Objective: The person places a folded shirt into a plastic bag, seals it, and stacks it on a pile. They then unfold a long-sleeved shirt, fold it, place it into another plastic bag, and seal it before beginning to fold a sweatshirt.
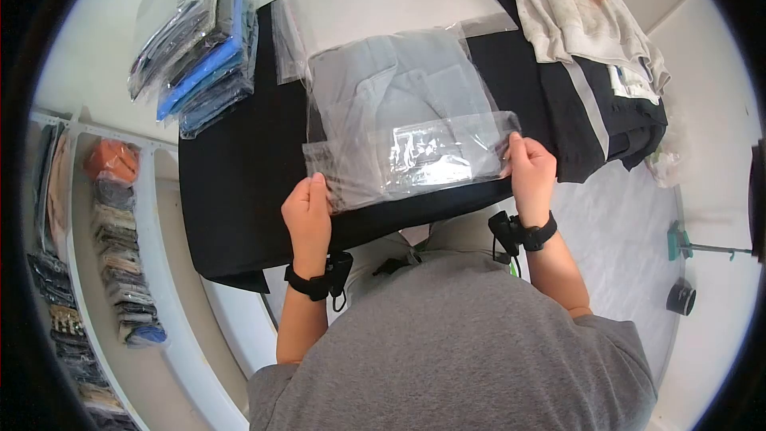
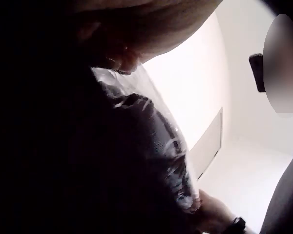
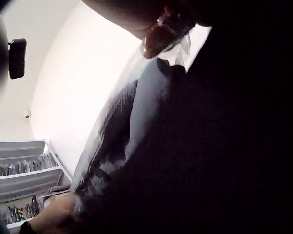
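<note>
A folded grey-blue garment lies inside a clear plastic bag on the black-covered table. The near end of the bag is folded over the garment and shines with glare. My left hand pinches the bag's near left corner between thumb and curled fingers. At the near right corner my right hand pinches the plastic the same way. In the left wrist view the bagged garment hangs dark below the left fingers. The right wrist view shows the garment through the film under the right fingertips.
Bagged clothes are stacked at the table's back left. Flat clear bags lie behind the garment. A cream garment and dark clothing lie at the right. Shelves with packed clothes stand at the left.
</note>
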Tool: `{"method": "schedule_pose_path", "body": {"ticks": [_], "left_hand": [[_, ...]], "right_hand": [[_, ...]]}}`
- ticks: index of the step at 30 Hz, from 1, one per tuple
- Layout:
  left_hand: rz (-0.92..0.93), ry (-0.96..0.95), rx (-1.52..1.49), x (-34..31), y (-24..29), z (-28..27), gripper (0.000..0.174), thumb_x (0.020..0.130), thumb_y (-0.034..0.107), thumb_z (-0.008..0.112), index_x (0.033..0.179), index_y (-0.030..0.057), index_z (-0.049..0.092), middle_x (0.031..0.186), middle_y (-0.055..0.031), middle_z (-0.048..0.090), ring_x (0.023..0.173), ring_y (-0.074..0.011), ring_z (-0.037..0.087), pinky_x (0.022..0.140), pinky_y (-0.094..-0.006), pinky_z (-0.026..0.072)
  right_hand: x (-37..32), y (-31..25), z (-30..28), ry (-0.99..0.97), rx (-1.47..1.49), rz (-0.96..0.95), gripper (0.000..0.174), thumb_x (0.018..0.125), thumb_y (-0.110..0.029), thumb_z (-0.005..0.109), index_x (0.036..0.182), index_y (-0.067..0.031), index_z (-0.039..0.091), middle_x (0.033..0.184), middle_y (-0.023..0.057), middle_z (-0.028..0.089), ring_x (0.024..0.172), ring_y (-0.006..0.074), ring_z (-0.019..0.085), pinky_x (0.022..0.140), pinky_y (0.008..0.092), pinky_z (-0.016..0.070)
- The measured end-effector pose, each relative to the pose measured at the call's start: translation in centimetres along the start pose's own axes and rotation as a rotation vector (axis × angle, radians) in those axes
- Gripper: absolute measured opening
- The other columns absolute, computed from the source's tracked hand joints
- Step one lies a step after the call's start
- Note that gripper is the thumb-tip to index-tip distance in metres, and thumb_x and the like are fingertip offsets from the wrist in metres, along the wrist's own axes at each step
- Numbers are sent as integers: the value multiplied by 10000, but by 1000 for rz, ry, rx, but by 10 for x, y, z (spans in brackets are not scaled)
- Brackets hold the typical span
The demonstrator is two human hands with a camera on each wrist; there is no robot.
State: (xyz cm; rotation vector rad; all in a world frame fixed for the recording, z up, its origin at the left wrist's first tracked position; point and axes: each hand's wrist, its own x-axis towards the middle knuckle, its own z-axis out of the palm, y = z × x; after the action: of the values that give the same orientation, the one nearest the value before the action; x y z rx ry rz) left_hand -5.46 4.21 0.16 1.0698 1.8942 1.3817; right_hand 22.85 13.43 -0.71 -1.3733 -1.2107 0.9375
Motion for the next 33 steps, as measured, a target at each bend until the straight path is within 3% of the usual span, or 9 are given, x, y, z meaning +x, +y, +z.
{"method": "schedule_pose_path", "body": {"ticks": [6, 9, 11, 12, 14, 22, 27, 29, 33], "left_hand": [[15, 7, 101, 1, 0, 2, 348, 913, 181, 497, 623, -8, 471, 504, -16, 405, 468, -74, 379, 446, -268, 313], [75, 36, 184, 2, -7, 2, 345, 910, 175, 497, 621, -11, 470, 503, -26, 413, 467, -86, 384, 449, -274, 319], [72, 42, 181, 1, -3, 4, 344, 910, 173, 496, 621, -12, 470, 505, -30, 420, 466, -88, 383, 449, -275, 320], [67, 44, 182, 1, -1, 4, 344, 910, 171, 495, 621, -14, 469, 506, -33, 426, 465, -91, 381, 450, -276, 320], [70, 41, 174, 1, -3, 4, 342, 908, 173, 502, 623, -15, 477, 509, -35, 436, 465, -91, 388, 452, -273, 324], [96, 42, 86, -4, 5, -5, 332, 890, 189, 555, 630, -16, 527, 520, -28, 485, 486, -79, 476, 465, -242, 372], [-75, 16, 23, 2, 3, -13, 203, 874, 192, 587, 847, -9, 566, 675, -55, 558, 549, -102, 517, 522, -262, 413], [264, 296, 338, -5, 31, -16, 224, 868, 139, 556, 1035, -8, 534, 1003, -133, 538, 889, -193, 544, 744, -311, 433], [800, -201, 657, -10, 100, 4, 405, 860, 174, 556, 1227, 23, 476, 1264, -197, 448, 1175, -320, 436, 967, -379, 355]], "right_hand": [[12, -5, -16, -4, 49, 80, 248, 893, -161, 543, 702, -7, 574, 552, -7, 522, 516, 57, 457, 519, 205, 354], [-3, -25, -16, 316, -130, -377, 90, 866, -67, 523, 840, -4, 581, 750, 43, 570, 658, 105, 496, 583, 234, 382], [-31, -38, -9, -20, -314, -599, 119, 806, 1, 512, 882, -21, 600, 820, 113, 583, 726, 235, 539, 696, 323, 421], [-34, -46, -1, -230, -404, -781, 209, 792, -32, 538, 992, -36, 597, 956, 129, 593, 909, 283, 556, 823, 394, 404], [-39, -58, 22, -483, -776, -777, 446, 804, -188, 611, 1237, -163, 509, 1333, 125, 422, 1259, 287, 374, 1016, 492, 269], [-9, -42, 39, -418, -856, -798, 430, 852, -282, 564, 1271, -209, 498, 1381, 127, 383, 1295, 290, 335, 1028, 516, 249], [-5, -39, 35, -461, -830, -819, 407, 887, -288, 515, 1281, -188, 490, 1389, 130, 373, 1302, 297, 324, 1033, 508, 245], [-3, -41, 33, -467, -825, -818, 399, 899, -290, 496, 1283, -182, 488, 1390, 132, 370, 1303, 302, 320, 1034, 507, 244], [-1, -45, 31, -528, -859, -826, 380, 914, -302, 465, 1278, -197, 492, 1386, 136, 372, 1295, 310, 328, 1030, 503, 254]]}}
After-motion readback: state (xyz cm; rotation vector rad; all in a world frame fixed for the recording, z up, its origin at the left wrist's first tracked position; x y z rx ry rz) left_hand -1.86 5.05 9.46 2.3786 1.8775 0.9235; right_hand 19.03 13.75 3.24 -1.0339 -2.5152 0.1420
